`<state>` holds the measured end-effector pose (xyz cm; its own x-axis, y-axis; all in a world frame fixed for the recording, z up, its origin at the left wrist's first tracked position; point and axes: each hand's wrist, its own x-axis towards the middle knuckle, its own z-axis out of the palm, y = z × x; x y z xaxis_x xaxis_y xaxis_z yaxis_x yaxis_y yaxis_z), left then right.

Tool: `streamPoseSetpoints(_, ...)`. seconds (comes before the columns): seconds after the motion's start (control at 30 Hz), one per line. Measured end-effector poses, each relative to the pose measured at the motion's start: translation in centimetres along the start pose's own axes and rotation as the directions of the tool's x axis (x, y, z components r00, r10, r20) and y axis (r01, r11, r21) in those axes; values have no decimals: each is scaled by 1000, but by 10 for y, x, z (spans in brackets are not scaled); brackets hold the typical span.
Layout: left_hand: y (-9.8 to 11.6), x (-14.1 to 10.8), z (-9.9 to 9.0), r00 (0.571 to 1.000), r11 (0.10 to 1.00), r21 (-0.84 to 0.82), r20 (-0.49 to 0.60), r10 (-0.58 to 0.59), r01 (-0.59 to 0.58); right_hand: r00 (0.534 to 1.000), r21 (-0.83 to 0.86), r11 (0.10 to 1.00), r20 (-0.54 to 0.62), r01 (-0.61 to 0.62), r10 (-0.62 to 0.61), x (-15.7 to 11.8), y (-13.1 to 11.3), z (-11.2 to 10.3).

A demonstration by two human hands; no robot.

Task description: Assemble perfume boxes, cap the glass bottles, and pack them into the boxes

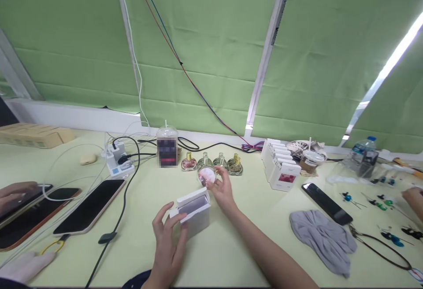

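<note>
An opened white box (198, 223) stands on the table in front of me, its flap up, with my left hand (170, 240) gripping its left side. Just above and beyond the box, my right hand (224, 190) pinches a round bottle (206, 176) with a pinkish face, tilted so its small neck points down. Behind it several perfume bottles with caps stand in a row, among them a pink one (189, 163) at the left and a gold-capped one (235, 165) at the right. Whether the box holds anything is hard to tell.
White cartons (284, 176) line up at the right, near a black phone (327, 203) and a grey cloth (322, 238). Phones, cables and a power strip (119, 165) lie left. Other people's hands (15, 196) show at both sides.
</note>
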<state>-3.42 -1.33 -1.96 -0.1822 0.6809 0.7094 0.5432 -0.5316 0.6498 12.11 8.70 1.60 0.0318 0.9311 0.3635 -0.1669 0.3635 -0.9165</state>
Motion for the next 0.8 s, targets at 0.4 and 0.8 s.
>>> streamPoseSetpoints(0.4,-7,4,-4,970,975,45,125,208,-215,911,97,982,369,160,-185,-43,-82,-6)
streamPoseSetpoints(0.8,-7,1,-4,971,980,-134,165,171,-150,737,-276,847,651,455,-183,-39,-86,-33)
